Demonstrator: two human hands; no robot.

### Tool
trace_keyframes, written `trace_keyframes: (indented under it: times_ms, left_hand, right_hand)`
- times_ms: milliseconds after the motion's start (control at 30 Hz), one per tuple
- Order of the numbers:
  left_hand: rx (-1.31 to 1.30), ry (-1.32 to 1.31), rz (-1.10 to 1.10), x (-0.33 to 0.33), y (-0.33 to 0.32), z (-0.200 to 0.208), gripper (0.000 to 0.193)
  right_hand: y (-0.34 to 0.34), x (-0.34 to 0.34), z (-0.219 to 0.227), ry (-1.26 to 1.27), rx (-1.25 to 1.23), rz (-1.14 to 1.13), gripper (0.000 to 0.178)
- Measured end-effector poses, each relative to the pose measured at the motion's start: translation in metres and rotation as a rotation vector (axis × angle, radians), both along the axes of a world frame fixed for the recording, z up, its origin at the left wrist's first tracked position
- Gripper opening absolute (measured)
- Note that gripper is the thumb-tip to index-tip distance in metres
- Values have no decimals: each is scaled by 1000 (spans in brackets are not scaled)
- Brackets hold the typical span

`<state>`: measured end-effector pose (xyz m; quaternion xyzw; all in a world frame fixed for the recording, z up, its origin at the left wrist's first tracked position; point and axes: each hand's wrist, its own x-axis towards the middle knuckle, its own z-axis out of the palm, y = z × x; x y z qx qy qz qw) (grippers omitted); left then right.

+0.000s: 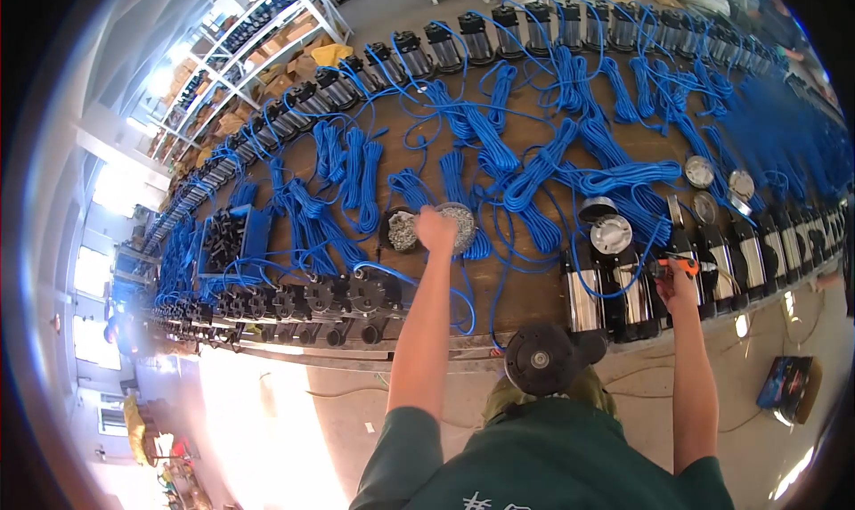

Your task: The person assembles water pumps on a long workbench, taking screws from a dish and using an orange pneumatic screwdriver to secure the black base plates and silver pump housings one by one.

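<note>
Two bowls of small metal parts sit mid-bench, and my left hand [435,228] is over the right-hand bowl [460,224], fingers bunched together as if pinching up pieces; I cannot tell whether anything is actually caught between them. The other bowl [403,231] is just beside it, to the left. My right hand [679,283] is clamped on an orange-handled driver [684,265], held at the near row of steel pumps [623,296], close to one with its round cap [611,234] showing.

Blue cable [534,176] lies coiled all over the bench [525,296], with loops running right past the bowls and across the pumps. My worry is the left forearm or wrist snagging a loop on the way back, tipping a bowl and scattering parts among the coils, where they would be hard to find. A loose pinch could drop pieces too. On the right, the driver tip is close to a cable crossing the pumps, so a slip could nick its jacket.
</note>
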<state>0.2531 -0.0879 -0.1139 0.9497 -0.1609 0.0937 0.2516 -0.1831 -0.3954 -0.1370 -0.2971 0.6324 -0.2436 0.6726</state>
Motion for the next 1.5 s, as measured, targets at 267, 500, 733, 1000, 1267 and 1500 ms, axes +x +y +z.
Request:
trace_keyframes:
  times_ms: [267, 500, 733, 1000, 1267, 1500]
  left_hand:
    - [327, 81, -378, 26, -9, -32, 17]
    - [-801, 823, 188, 28, 13, -35, 9]
    - [-1495, 1324, 402, 29, 30, -19, 20]
    - [-1429, 1232, 322, 38, 54, -23, 23]
    - [-1525, 1164, 195, 25, 54, -23, 22]
    - [-1546, 1152, 189, 9, 41, -9, 20]
  right_hand:
    - [12, -11, 15, 38, -486, -186, 24]
    - [47, -54, 170, -792, -700, -272, 36]
    - [40, -103, 181, -1385, -182, -389, 43]
    - [87, -96, 204, -1194, -394, -317, 43]
    - [112, -88, 226, -1089, -630, -114, 49]
    - [116, -77, 217, -909, -744, -5, 55]
